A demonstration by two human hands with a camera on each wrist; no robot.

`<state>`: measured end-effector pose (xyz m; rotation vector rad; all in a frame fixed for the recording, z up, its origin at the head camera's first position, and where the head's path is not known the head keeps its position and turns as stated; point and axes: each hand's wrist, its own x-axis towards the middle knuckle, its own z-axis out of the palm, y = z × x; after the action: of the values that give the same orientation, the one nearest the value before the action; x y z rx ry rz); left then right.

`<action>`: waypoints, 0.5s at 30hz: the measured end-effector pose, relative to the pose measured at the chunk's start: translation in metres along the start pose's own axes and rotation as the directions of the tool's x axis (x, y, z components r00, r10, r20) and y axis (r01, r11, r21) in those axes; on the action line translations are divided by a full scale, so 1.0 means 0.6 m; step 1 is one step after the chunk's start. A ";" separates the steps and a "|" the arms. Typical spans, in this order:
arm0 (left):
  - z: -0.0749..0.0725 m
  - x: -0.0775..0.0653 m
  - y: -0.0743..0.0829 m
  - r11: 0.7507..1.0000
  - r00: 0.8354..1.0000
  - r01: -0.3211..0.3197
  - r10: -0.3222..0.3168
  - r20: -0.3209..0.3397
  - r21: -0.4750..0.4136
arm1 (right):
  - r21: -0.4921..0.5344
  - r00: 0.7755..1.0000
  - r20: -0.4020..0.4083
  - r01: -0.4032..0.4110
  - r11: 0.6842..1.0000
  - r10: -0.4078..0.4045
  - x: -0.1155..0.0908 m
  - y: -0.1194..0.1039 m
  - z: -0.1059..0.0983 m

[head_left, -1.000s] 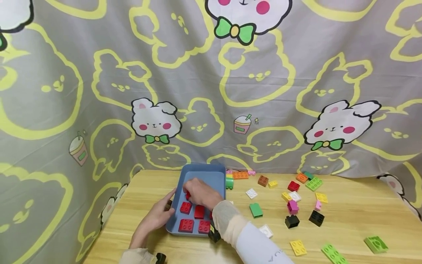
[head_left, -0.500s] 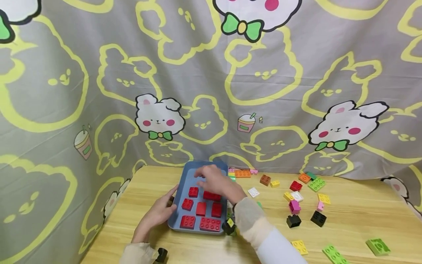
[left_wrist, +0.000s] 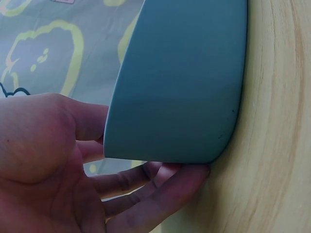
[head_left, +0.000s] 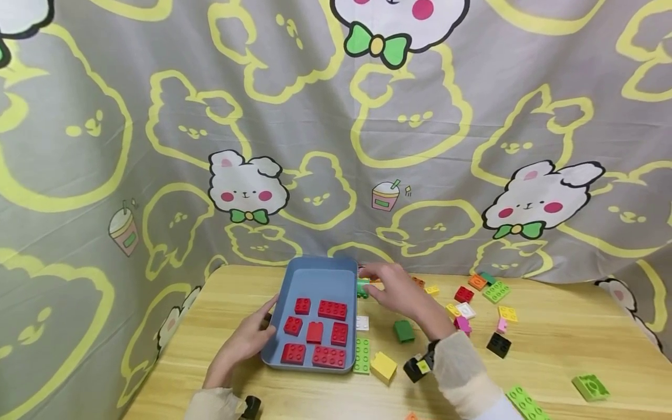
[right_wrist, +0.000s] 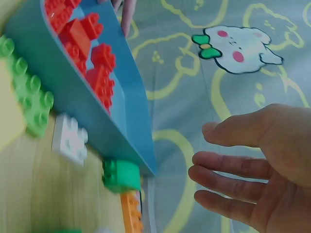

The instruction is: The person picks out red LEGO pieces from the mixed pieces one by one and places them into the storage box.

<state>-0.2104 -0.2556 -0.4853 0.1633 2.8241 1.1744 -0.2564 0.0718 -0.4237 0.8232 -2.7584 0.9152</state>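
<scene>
A blue tray [head_left: 319, 265] stands on the wooden table, with several red bricks [head_left: 329, 355] in rows in its near and middle parts. My left hand [head_left: 245, 341] holds the tray's left edge, thumb at the rim and fingers against the outer wall, as the left wrist view shows with the tray wall [left_wrist: 180, 87]. My right hand [head_left: 396, 291] is off the tray's far right side, above the table, its fingers apart with nothing between them. Nearest to it is a green rounded brick [head_left: 363, 287], seen also in the right wrist view beside the tray corner.
Right of the tray lie a white brick [head_left: 362, 322], a lime green brick [head_left: 361, 356], a yellow brick [head_left: 384, 367] and a dark green brick [head_left: 403, 331]. Several mixed bricks are scattered farther right, including a red one [head_left: 464, 294] and a black one [head_left: 499, 345]. A patterned curtain [head_left: 325, 128] hangs behind.
My right hand has left a red brick in the tray and moved right, out over the table. The left hand stays at the tray's left edge.
</scene>
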 end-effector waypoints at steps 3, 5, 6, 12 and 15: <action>0.002 0.003 0.001 1.000 1.000 -0.001 0.001 0.007 0.005 | -0.043 0.999 -0.033 0.007 0.999 -0.008 -0.027 0.018 -0.014; 0.004 0.005 0.002 1.000 1.000 -0.006 0.006 0.015 0.007 | -0.088 0.998 -0.057 0.017 0.996 -0.022 -0.046 0.033 -0.024; 0.004 0.006 0.003 1.000 1.000 -0.012 0.012 0.018 0.007 | -0.106 0.997 -0.071 0.025 0.994 -0.033 -0.054 0.040 -0.029; -0.002 0.003 -0.001 1.000 1.000 -0.010 0.010 0.011 -0.005 | -0.174 0.991 -0.130 -0.012 0.985 -0.011 -0.091 0.081 -0.059; -0.003 0.000 -0.004 1.000 1.000 -0.007 0.008 0.006 -0.009 | -0.172 0.987 -0.149 -0.080 0.982 0.054 -0.106 0.100 -0.076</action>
<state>-0.2105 -0.2584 -0.4855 0.1769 2.8144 1.1863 -0.2370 0.1679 -0.4351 0.6129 -2.7072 0.6958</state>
